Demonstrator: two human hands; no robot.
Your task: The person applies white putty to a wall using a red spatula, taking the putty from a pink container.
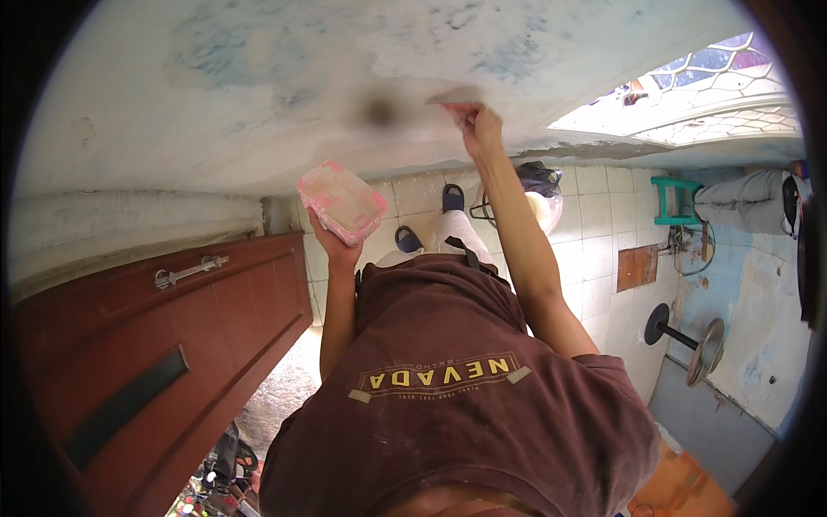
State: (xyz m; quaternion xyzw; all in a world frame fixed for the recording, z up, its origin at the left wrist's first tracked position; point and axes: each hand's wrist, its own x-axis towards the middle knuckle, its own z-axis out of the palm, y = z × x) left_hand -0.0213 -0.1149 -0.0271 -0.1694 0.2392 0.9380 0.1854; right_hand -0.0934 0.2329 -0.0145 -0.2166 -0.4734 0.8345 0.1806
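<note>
At the wall (pixel 258 103), which is pale with bluish mottled patches, my right hand (pixel 481 129) grips a putty knife (pixel 454 106) whose blade is at or very near the surface; I cannot tell if they touch. A dark blurred spot shows just left of the blade. My left hand (pixel 338 241) holds up a rectangular pink plastic container (pixel 340 200) with pale grey-beige paste inside and smeared round its edges, below and left of the knife.
A red-brown door (pixel 103 336) stands at the left, a white-grilled opening (pixel 715 77) at upper right. On the tiled floor (pixel 590 215) are my sandalled feet, a dark bag (pixel 538 177), a green stool (pixel 676 198) and a weight-plate bar (pixel 680 336). Grey cloth (pixel 741 207) lies by the stool.
</note>
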